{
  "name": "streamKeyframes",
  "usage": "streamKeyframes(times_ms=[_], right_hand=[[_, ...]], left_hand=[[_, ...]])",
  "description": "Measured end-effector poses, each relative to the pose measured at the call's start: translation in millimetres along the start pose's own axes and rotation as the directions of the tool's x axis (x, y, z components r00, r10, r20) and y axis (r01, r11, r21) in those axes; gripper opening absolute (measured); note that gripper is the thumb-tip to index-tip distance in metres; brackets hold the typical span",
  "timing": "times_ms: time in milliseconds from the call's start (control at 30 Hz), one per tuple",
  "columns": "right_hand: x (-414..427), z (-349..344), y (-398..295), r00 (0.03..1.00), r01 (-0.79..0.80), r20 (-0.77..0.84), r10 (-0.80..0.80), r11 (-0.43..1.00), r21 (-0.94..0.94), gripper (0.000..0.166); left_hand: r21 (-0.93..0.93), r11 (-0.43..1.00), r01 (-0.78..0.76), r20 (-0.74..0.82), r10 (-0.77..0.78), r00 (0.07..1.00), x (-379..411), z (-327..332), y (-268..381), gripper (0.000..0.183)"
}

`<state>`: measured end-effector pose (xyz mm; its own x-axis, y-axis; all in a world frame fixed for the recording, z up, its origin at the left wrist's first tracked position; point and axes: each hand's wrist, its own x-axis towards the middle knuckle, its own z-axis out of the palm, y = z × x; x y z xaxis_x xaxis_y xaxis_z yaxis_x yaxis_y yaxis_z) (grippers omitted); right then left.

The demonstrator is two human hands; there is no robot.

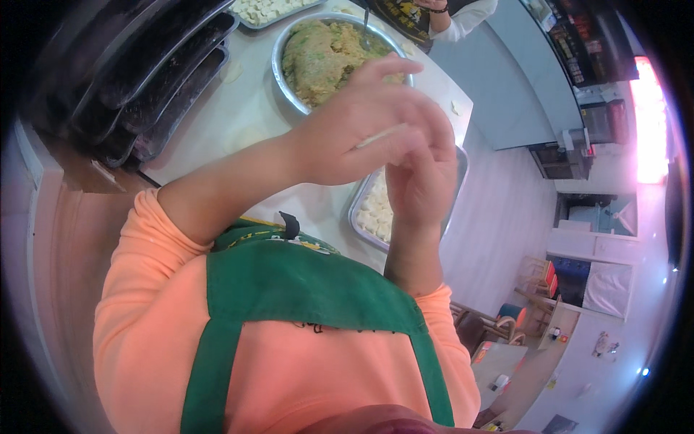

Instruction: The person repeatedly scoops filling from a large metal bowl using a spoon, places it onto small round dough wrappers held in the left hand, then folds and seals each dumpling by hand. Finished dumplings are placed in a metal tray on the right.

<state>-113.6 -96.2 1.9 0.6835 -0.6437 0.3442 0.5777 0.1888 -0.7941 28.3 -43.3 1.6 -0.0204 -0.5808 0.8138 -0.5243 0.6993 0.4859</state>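
Note:
My left hand [358, 130] and my right hand [420, 184] meet in front of me, fingers curled together, above the table and between a bowl and a tray. A pale edge of what looks like a dough wrapper [382, 135] shows between the thumb and palm of my left hand. The rest of it is hidden by my fingers, so my right hand's grip on it cannot be seen. Beyond my left hand stands a metal bowl [277, 68] of greenish-brown filling [314, 59], a utensil handle [366, 19] sticking up from it. Below my right hand, a metal tray [368, 240] holds small dumplings [375, 214].
Dark trays [179, 103] are stacked at the left of the white table [249, 103]. Another tray of dumplings [265, 10] lies at the far edge. Across the table stands a person in a dark apron [404, 21]. Chairs and a small table [499, 369] are off to the right.

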Motion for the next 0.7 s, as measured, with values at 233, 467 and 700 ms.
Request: streamKeyframes(times_ms=[233,467,700], right_hand=[[0,7,13,0.940,0.334,0.106,-0.325,0.805,-0.491,0.041],[3,2,14,0.910,0.403,0.238,-0.339,0.594,-0.696,0.055],[20,4,5,0.910,0.415,0.344,-0.233,0.558,-0.719,0.056]], left_hand=[[-0.199,0.962,0.186,-0.092,-0.207,0.974,-4,8,7,0.031],[-0.195,0.970,0.143,-0.052,-0.155,0.986,-3,6,5,0.028],[-0.278,0.944,0.177,-0.155,-0.225,0.962,-8,17,10,0.027]])
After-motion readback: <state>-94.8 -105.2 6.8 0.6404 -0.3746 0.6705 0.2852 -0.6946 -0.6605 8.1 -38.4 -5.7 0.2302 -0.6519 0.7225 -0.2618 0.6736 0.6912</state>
